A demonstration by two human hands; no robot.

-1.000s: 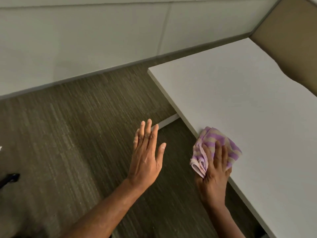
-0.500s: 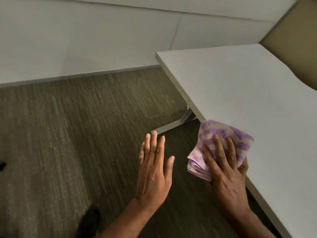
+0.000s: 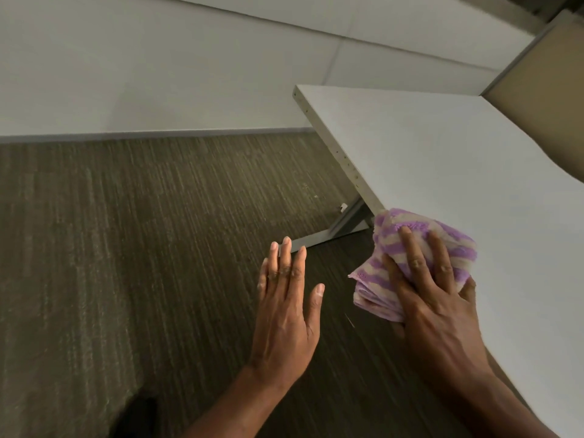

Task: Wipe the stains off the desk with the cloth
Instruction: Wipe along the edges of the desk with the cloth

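Observation:
A folded cloth [image 3: 392,238] with purple and cream stripes lies on the left edge of the white desk [image 3: 458,159], part of it hanging off over the floor. My right hand [image 3: 433,298] presses flat on top of the cloth, fingers spread, thumb on the desk side. My left hand [image 3: 286,305] hovers over the carpet to the left of the desk, palm down, fingers straight and holding nothing. No stain shows on the visible desktop.
Dark striped carpet [image 3: 142,248] covers the floor to the left. A white wall [image 3: 158,64] runs behind. The desk's metal foot [image 3: 331,235] reaches out under the edge. A tan partition [image 3: 543,83] stands at the desk's far right.
The view has dropped lower and nearer to the desk edge. My right hand with the cloth stays at the desk's left edge, a little further along it. My left hand remains spread beside it.

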